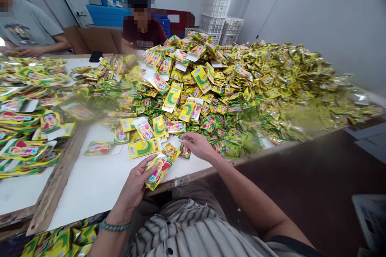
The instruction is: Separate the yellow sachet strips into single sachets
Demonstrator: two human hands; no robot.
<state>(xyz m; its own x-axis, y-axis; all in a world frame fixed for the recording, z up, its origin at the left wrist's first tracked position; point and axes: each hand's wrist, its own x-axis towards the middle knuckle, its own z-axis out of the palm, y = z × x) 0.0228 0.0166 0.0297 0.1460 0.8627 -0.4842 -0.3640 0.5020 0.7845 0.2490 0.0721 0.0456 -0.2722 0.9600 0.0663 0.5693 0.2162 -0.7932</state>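
My left hand (135, 186) grips a yellow candy box (158, 170) printed with red and green fruit, held tilted at the table's near edge. My right hand (196, 144) rests palm down on the white table (93, 180), its fingertips pinching a small green-and-red sachet (185, 151). Just beyond both hands lie flat yellow cartons (144, 147) and a huge heap of yellow and green sachets (241, 88) that rises toward the far right.
Two other people sit across the table at the far left (27, 24) and centre back (141, 28). More flattened cartons (24, 120) cover the left tabletop. White crates (218, 4) stack by the back wall. A white basket (370, 217) stands on the floor at right.
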